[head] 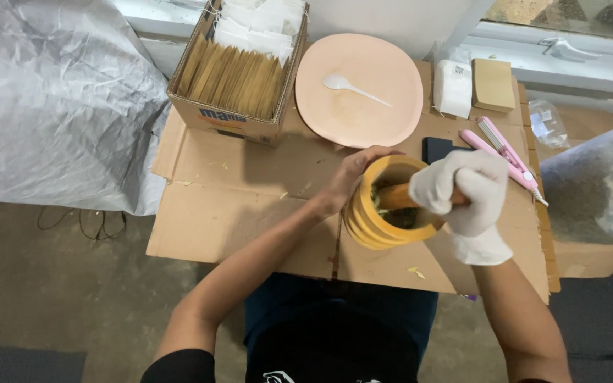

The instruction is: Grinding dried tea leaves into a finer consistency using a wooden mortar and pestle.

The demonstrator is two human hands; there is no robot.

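Yellow wooden mortar [381, 213] on flattened cardboard [250, 206], front centre; bare left hand [349, 181] cupped round its rim, steadying it; gloved right hand [466, 191], fingers closed on wooden pestle [397, 196] angled into greenish contents; pink plate [363, 106] with white spoon [352, 86] behind.

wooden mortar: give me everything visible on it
The wooden mortar is a round, yellow-tan cup with turned ridges around its wall, upright on flattened cardboard. Greenish crushed material lies inside. The bare left hand grips its far rim; the white-gloved right hand holds a wooden pestle leaning into it.
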